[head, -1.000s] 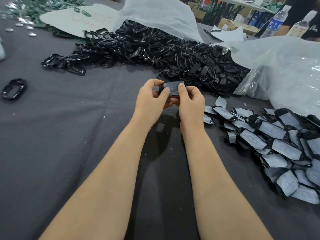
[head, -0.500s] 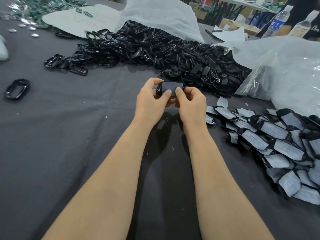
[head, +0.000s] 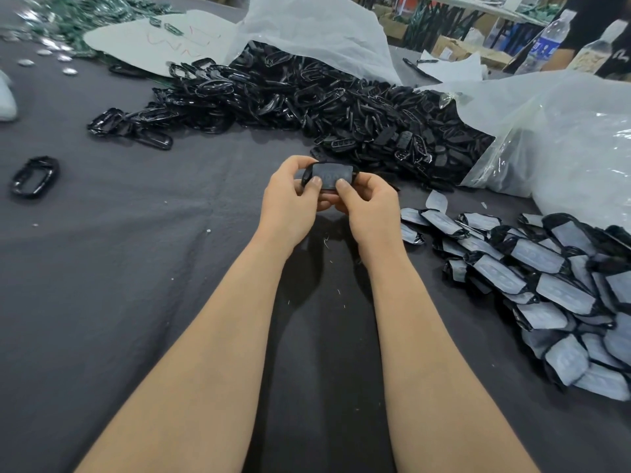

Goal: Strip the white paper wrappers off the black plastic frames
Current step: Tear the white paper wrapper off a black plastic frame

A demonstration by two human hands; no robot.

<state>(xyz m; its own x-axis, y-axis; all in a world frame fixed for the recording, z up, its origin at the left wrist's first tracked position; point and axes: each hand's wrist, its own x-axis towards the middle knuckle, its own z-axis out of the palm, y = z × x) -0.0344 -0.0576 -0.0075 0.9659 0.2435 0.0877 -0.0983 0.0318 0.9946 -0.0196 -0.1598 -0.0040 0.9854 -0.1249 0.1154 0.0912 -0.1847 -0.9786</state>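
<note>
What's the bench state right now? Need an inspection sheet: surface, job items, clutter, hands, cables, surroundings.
Surface: dark grey cloth, wrinkled, pale specks scattered.
Job's things: held frame with its paper wrapper on, raised above the cloth; wrapped pile at right; bare frame heap behind; lone frame far left.
Clutter: plastic bags beside the heap; white sheet with red scribbles; green bits and silvery discs top left.
Grippers: left hand and right hand both pinch the held frame, thumbs on its face.
Cables: nothing seen.
Surroundings: bottles, cardboard boxes, another person far right.
</note>
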